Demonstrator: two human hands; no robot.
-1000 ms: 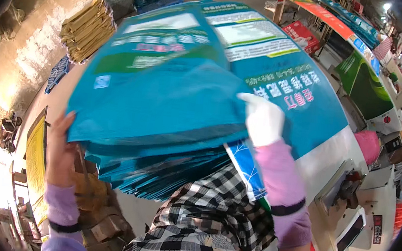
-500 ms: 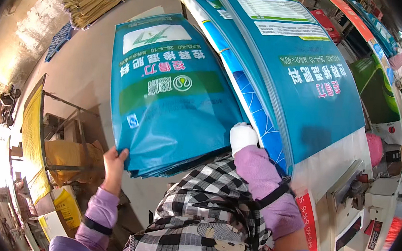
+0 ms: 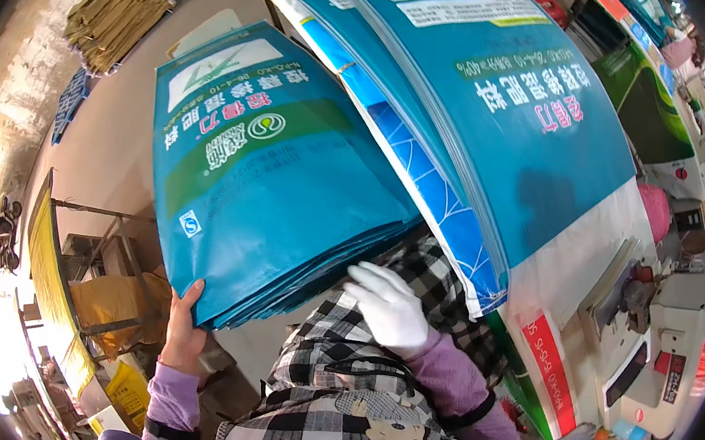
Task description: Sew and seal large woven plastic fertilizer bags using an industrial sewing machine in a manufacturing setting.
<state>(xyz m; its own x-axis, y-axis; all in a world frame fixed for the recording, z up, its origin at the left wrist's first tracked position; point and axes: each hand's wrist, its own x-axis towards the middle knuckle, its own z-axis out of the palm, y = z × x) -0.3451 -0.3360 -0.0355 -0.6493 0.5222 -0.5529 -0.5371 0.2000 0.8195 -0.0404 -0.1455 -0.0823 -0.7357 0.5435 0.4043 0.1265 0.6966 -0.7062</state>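
Observation:
A stack of teal printed plastic bags point(image 3: 288, 188) lies in front of me, slanted, its many layers fanned along the near edge. My bare left hand point(image 3: 186, 331) pinches the near left corner of this stack, thumb on top. In a white glove, my right hand point(image 3: 388, 308) is off the bags, just short of their near edge and over my checked apron point(image 3: 330, 362). Its fingers are stretched out, and nothing shows in them. To the right a larger pile of teal bags point(image 3: 535, 178) bulges up, with blue and white bags point(image 3: 425, 168) along its left side.
Beyond the right pile stands a pale machine point(image 3: 667, 344), seemingly a sewing machine. At left is a metal frame point(image 3: 115, 214) with yellow sheeting point(image 3: 55, 268) and a tan sack point(image 3: 119, 308). Tan folded bundles point(image 3: 118, 15) are piled on the floor at the far left.
My right hand has come away from the stack's right edge, moving toward me and left, its fingers opening. My left hand keeps the corner. The view has turned, shifting the bags leftward.

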